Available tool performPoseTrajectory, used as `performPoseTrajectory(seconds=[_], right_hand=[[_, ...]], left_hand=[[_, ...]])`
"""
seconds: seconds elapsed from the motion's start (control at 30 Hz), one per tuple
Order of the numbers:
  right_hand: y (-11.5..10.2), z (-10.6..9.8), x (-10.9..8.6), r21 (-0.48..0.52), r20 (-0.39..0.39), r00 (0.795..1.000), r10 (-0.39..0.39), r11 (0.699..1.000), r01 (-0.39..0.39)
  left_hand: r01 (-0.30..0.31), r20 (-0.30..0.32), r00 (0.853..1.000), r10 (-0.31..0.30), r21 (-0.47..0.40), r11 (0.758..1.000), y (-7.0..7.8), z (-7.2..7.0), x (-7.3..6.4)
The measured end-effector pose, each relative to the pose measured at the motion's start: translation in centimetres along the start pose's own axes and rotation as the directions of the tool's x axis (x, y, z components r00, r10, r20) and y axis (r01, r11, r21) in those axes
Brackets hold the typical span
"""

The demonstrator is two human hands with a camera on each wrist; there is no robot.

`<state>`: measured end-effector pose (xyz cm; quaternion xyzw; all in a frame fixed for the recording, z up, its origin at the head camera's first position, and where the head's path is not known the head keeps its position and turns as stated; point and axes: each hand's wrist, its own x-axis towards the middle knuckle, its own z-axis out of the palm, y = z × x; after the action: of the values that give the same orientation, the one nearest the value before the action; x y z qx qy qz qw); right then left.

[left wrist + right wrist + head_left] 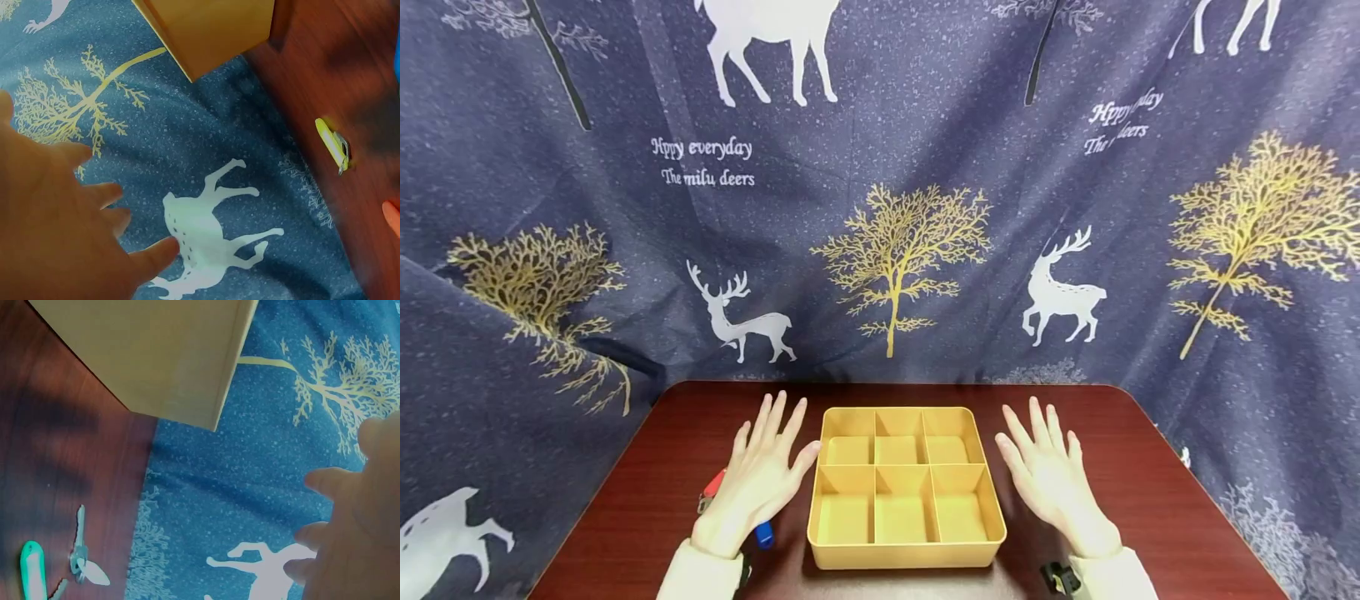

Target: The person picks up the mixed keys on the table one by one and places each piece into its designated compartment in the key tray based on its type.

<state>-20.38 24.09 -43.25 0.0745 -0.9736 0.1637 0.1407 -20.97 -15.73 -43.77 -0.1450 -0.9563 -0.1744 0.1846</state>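
Flanking the yellow tray (906, 557), the left hand (760, 482) and right hand (1054, 486) hold nothing, their fingers straight and parted. Sorting or filling looks not yet begun: all six compartments (902, 518) are bare, and a red piece (714, 482), a blue piece (764, 534) and a key (79, 544) lie outside them. The reddish-brown table (1172, 500) meets a blue cloth (917, 125) printed with deer (1062, 295) and trees (893, 312).

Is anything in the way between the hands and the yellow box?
Nothing visible blocks the right hand: just table shows between it and the box. Nothing shows between the left hand's thumb and the box either. A blue thing lies lower, between that wrist and the box.
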Motion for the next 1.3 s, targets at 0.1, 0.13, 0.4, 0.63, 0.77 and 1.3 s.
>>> performPoseTrajectory(seconds=[0.1, 0.13, 0.4, 0.63, 0.77, 1.3], right_hand=[[0.0, -0.2, -0.1, 0.014, 0.007, 1.000, -0.003, 1.000, 0.003], [0.0, -0.3, -0.1, 0.019, 0.009, 1.000, -0.003, 1.000, 0.003], [0.8, -0.3, -0.6, 0.024, 0.011, 1.000, -0.017, 1.000, 0.017], [2.0, -0.2, -2.1, 0.032, -0.029, 0.997, -0.067, 0.997, 0.068], [2.8, -0.2, -3.2, 0.049, -0.052, 0.995, -0.085, 0.995, 0.088], [6.3, -1.0, -5.7, 0.070, -0.121, 0.986, -0.112, 0.990, 0.121]], left_hand=[[0.001, 0.001, 1.000, -0.001, -0.020, 1.000, 0.1, 0.2, 0.1], [0.000, 0.000, 1.000, 0.000, -0.020, 1.000, 0.1, 0.3, 0.1], [-0.012, 0.035, 0.999, 0.011, 0.020, 1.000, -0.2, 1.3, -0.2], [0.050, 0.121, 0.992, -0.047, -0.027, 0.998, -0.3, 2.0, -0.5], [0.102, 0.169, 0.981, -0.090, -0.064, 0.993, -0.1, 2.2, -0.3], [0.182, 0.057, 0.983, -0.175, -0.132, 0.974, 1.2, 3.4, 0.8]])
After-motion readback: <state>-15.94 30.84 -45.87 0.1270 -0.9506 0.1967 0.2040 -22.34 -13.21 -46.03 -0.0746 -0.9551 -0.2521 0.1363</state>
